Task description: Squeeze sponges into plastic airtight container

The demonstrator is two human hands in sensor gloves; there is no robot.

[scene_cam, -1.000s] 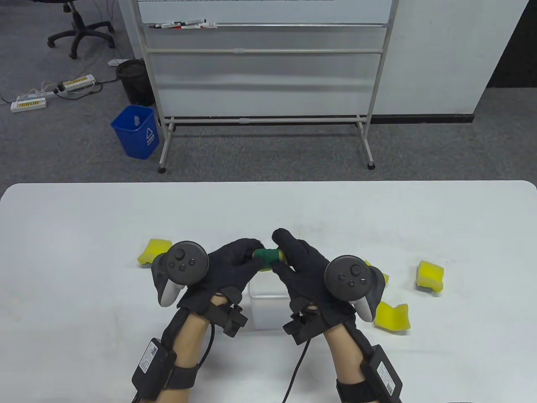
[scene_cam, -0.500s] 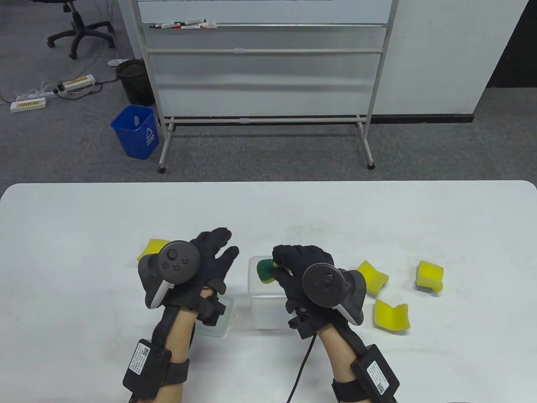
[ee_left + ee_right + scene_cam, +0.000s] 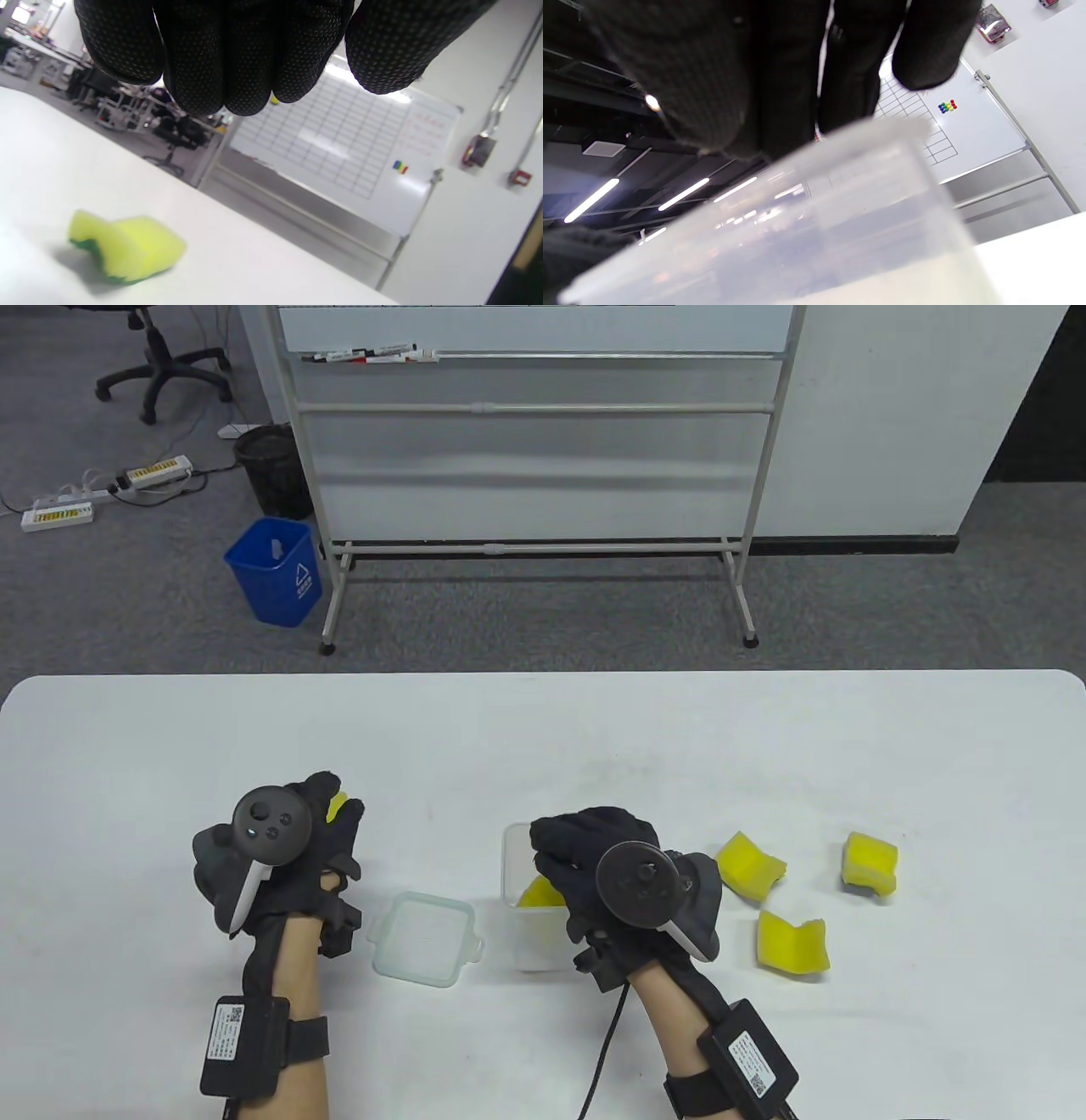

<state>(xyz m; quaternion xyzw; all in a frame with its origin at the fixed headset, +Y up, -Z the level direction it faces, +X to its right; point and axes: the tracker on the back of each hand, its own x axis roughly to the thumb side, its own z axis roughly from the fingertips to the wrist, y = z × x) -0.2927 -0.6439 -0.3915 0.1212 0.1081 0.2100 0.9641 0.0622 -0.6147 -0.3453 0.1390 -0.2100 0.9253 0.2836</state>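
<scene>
On a smooth white table (image 3: 764,746), the left hand (image 3: 280,848) in a black knit glove hovers with its dotted fingers (image 3: 220,55) curled and grasping nothing over a soft yellow sponge (image 3: 127,248) backed in green. Beside it lies a square, frosted plastic lid (image 3: 424,937). Next, the right hand (image 3: 594,857) presses fingers down into the translucent container (image 3: 513,848) on a yellow sponge (image 3: 539,892); three more spongy yellow blocks (image 3: 751,865) lie rightward.
</scene>
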